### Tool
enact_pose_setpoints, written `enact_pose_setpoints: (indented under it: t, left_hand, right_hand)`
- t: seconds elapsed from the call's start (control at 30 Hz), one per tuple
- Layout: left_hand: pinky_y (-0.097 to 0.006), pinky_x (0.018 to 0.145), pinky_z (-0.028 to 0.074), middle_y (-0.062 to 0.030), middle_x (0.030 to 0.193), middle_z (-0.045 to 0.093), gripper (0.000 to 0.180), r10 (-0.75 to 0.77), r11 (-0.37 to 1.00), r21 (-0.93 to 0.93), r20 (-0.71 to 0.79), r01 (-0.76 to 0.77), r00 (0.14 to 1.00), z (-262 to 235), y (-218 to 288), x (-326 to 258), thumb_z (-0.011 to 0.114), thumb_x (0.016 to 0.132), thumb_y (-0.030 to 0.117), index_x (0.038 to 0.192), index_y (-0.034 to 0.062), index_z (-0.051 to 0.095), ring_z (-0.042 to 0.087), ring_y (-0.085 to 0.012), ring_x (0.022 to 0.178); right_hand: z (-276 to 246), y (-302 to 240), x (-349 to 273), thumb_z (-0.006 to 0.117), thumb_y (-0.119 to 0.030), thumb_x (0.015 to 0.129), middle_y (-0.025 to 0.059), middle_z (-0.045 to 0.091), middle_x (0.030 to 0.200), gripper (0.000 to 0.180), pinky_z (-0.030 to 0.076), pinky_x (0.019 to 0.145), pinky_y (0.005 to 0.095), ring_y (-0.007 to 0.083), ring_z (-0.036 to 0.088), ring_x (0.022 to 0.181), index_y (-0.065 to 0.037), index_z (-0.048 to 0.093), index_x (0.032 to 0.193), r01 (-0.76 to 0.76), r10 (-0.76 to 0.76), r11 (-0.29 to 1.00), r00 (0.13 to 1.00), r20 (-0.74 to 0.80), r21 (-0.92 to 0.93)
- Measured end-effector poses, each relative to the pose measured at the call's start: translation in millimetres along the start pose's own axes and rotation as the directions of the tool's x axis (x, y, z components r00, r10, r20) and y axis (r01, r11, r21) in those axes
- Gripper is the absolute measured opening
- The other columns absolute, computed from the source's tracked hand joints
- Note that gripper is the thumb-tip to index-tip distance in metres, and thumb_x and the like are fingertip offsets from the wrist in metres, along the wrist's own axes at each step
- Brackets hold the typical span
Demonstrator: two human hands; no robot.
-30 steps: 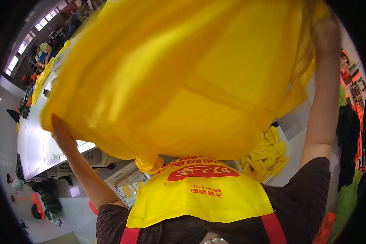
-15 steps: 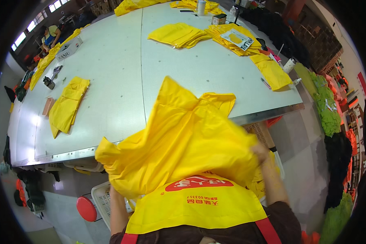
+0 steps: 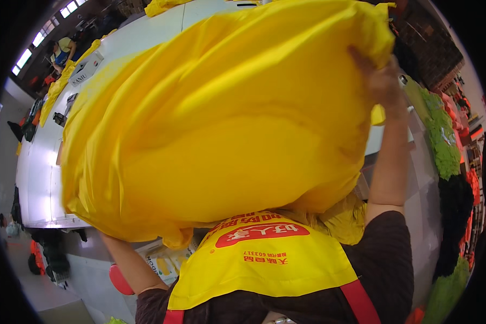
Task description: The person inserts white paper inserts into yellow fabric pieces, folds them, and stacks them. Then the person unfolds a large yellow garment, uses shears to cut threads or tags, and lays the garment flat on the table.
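A large piece of yellow cloth (image 3: 221,129) billows in front of me, spread wide over the table's near side. At its upper right edge, my right hand (image 3: 380,81) grips it; the hand is somewhat blurred. My left forearm (image 3: 132,262) reaches up under the cloth's lower left side. The left hand itself is hidden behind the fabric, so its fingers do not show. I wear a yellow apron (image 3: 259,270) with red print and red straps.
The cloth covers most of the pale table (image 3: 40,178). A box (image 3: 86,69) stands at its left, with a co-worker (image 3: 63,53) beyond. Below the left edge is a red round stool (image 3: 120,279). Lime green garments (image 3: 440,129) are piled at the right.
The yellow cloth has risen and opened out from a bunched shape, hiding the table's stacks. My right hand has moved up and away; my left forearm has swung outward to the left.
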State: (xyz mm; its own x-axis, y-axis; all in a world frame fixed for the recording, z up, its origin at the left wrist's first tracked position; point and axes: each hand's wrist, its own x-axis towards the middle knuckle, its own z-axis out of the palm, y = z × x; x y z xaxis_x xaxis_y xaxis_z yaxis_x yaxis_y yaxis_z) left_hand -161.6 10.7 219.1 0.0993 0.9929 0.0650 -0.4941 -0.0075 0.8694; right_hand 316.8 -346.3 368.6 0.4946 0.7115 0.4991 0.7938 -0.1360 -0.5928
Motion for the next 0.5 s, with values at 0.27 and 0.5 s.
enact_pose_setpoints:
  t: [0.27,0.5]
  left_hand:
    - [-0.041,0.097,0.039,-0.0209,0.125,0.050,0.049,0.070,0.586,0.759,-0.397,0.284,0.915,-104,-173,55,0.045,0.094,0.033,0.125,-0.0049,0.045,0.050,-0.0334,0.115]
    - [-0.050,0.099,0.030,-0.0183,0.125,0.050,0.056,0.053,-0.297,0.663,0.729,-0.687,0.682,116,-186,-66,0.064,0.078,0.038,0.123,0.0067,0.053,0.041,-0.0350,0.121]
  right_hand:
    - [188,220,13,0.063,-0.035,0.083,0.0164,0.059,0.115,0.051,0.044,0.088,0.0317,0.0225,0.056,0.106,0.000,0.052,0.119,-0.352,0.340,0.936,0.889,0.307,-0.017]
    - [116,300,-120,0.053,-0.039,0.090,0.0106,0.058,0.110,0.051,0.045,0.088,0.0327,0.0199,0.055,0.105,-0.003,0.047,0.126,-0.908,0.749,0.174,0.373,0.548,0.380]
